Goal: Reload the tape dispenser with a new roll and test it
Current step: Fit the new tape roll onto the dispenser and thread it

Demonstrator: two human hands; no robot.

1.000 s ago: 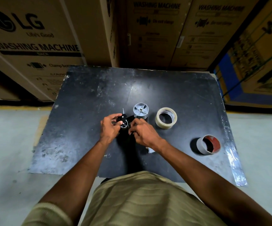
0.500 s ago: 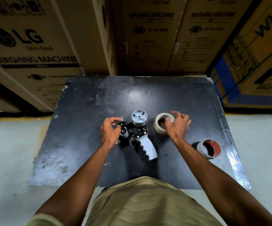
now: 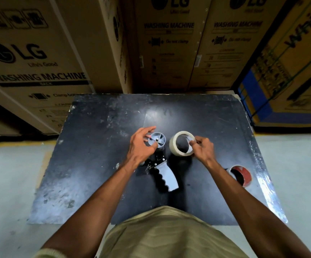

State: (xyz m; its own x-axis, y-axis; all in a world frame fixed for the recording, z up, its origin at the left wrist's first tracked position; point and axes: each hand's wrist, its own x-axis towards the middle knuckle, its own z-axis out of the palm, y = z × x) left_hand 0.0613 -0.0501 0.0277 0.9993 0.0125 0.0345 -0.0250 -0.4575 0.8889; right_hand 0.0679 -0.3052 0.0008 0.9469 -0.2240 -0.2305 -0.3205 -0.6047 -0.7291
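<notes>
Nearby, spent core (image 3: 241,175) right; left hand (image 3: 140,146) covers dispenser (image 3: 159,157).

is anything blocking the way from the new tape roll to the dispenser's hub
Partly: the left hand curls around the grey hub, its fingers at the rim. The roll, pinched by the right hand, sits just beside it.

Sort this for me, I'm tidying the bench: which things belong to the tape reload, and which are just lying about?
In the job:
tape dispenser
new tape roll, pinched by the right hand
left hand at the dispenser's hub

Lying about:
spent core
cardboard boxes
</notes>
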